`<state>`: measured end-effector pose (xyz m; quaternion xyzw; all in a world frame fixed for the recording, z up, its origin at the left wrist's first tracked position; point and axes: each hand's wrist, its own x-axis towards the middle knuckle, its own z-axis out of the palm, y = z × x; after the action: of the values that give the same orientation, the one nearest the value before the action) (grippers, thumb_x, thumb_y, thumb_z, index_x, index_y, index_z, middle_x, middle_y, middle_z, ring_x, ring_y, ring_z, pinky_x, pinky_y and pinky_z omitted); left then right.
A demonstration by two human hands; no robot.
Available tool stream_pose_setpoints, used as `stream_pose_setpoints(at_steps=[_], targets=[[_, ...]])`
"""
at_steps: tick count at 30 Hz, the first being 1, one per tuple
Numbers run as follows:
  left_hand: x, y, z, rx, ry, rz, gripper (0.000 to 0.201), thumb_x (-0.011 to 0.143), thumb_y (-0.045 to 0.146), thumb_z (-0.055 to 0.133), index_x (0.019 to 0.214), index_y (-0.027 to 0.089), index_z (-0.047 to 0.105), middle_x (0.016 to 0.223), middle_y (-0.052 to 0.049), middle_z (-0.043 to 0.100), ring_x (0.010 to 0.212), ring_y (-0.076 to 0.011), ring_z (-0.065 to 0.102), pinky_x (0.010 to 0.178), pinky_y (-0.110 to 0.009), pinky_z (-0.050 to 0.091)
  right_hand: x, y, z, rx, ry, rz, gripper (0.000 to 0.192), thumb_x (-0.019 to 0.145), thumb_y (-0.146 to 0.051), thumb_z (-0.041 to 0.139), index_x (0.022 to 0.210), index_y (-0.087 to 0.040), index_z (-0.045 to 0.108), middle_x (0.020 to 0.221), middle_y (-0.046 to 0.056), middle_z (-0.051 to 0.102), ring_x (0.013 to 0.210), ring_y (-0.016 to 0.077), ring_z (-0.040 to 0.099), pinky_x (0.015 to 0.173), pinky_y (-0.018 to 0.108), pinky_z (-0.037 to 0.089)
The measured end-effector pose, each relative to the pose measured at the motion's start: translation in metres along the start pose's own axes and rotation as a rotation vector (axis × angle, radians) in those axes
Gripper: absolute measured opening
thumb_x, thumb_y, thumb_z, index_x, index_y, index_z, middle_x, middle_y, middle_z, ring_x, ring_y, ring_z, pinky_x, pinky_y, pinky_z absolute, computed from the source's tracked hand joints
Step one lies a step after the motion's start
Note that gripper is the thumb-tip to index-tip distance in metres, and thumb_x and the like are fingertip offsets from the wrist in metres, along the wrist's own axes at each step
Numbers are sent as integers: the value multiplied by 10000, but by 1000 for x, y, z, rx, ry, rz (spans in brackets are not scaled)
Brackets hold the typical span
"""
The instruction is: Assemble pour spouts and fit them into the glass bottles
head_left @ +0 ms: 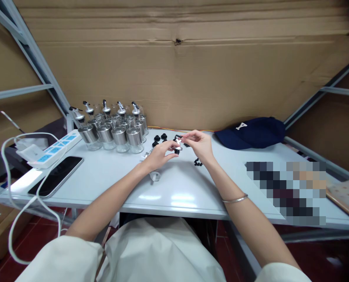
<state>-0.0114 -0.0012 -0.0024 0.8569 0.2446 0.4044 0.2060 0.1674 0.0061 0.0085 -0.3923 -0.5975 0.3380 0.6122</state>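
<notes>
Above the middle of the table, my left hand [161, 155] is closed on a pour spout [178, 149], with a silver body, a black stopper below and a black flap on top. My right hand [200, 147] pinches at the top of the same spout by its flap; the exact grip is too small to make out. Black stoppers [157, 138] lie behind my left hand, which partly hides them. Small black pieces [198, 162] form a cluster below my right hand. A silvery-white part [155, 176] rests on the table near my left wrist.
Glass bottles [121, 137] with steel sleeves, several with spouts, stand at the back left. A power strip [57, 149], a phone [57, 176] and a looping white cable [8, 172] are at left. A dark blue cap [253, 135] and a blurred-out patch [286, 192] lie right.
</notes>
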Motion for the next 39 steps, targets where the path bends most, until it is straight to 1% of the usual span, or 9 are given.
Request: stream_pose_setpoints(at_steps=[8,11,14,17,23,28,30,35,39], targets=[[-2,-2,1,-34,22,-26,248,794,180,633,1005,172,503,1014,-55,621,946,-148,603,861,-332,526,-4,-4,2,-126,21,-65,139,651,-307,683,670,-179,630,750,37,696,720,181,656,714,332,536],[-2,-4,2,-75,54,-70,413,779,202,656,1137,191,452,1025,-60,613,976,-159,609,885,-349,521,-5,-5,2,-187,24,-93,136,672,-314,662,672,-180,635,756,35,694,730,180,651,723,330,531],[-3,-8,4,-115,86,-108,642,758,172,668,1311,209,343,1023,-58,616,971,-158,620,903,-350,514,-5,-6,3,-228,24,-116,146,678,-324,663,680,-180,637,764,32,694,721,177,651,728,328,530],[-2,-11,5,-134,89,-113,756,752,157,665,1399,223,278,1035,-59,623,970,-157,624,916,-348,511,-6,-7,4,-266,18,-148,123,699,-311,653,693,-189,644,781,26,698,730,176,654,740,326,532],[-2,-12,5,-152,86,-138,695,751,184,669,1382,195,378,1097,-84,627,1005,-184,623,919,-360,522,-7,-5,5,-293,-3,-227,70,720,-263,643,706,-196,657,788,21,698,732,171,653,736,317,537],[-2,-13,4,-204,98,-164,693,743,188,681,1373,197,393,1086,-79,633,996,-184,632,921,-361,523,-8,-7,4,-311,-18,-216,66,719,-251,646,747,-193,662,809,26,700,771,175,656,754,320,533],[-2,-14,5,-221,99,-172,692,742,181,679,1372,185,392,1078,-80,635,1000,-186,631,928,-359,518,-8,-9,4,-288,-47,-212,127,705,-257,670,814,-191,665,847,32,698,802,177,655,766,320,531],[-1,-15,4,-226,111,-180,673,759,176,654,1374,156,380,1076,-93,626,1001,-186,623,926,-345,514,-7,-9,3,-259,-159,-224,443,671,-318,739,1083,-197,634,993,64,653,924,193,622,784,317,535],[-1,-17,2,-215,126,-156,640,785,222,640,1370,170,387,1075,-91,618,999,-178,618,920,-330,509,-6,-1,4,-331,-276,-284,579,670,-358,753,1201,-187,601,994,81,630,891,197,602,787,344,537]])
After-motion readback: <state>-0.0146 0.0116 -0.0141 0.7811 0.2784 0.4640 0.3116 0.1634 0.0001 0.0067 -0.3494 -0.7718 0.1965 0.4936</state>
